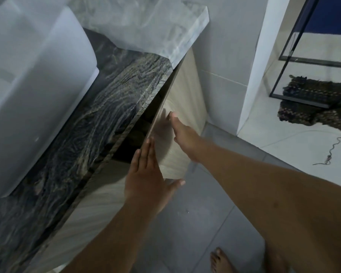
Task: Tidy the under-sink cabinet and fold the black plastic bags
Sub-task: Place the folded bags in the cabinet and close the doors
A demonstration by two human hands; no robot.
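The under-sink cabinet has pale wood-grain doors below a dark veined stone counter (pixel 98 123). Its right door (pixel 182 99) stands slightly ajar, leaving a narrow dark gap (pixel 132 142) into the cabinet. My left hand (pixel 148 174) lies flat with fingers together against the door's near edge, thumb spread under its lower corner. My right hand (pixel 182 134) rests flat on the door's outer face, fingers stretched forward. Neither hand holds anything. No black plastic bags are in view; the cabinet's inside is too dark to make out.
A white basin (pixel 32 75) sits on the counter at left. A grey marble slab (pixel 146 26) tops the far end. Grey floor tiles (pixel 195 223) lie below, with my bare foot (pixel 220 261) on them. A dark woven mat (pixel 319 101) and a black-framed glass panel (pixel 291 50) are at right.
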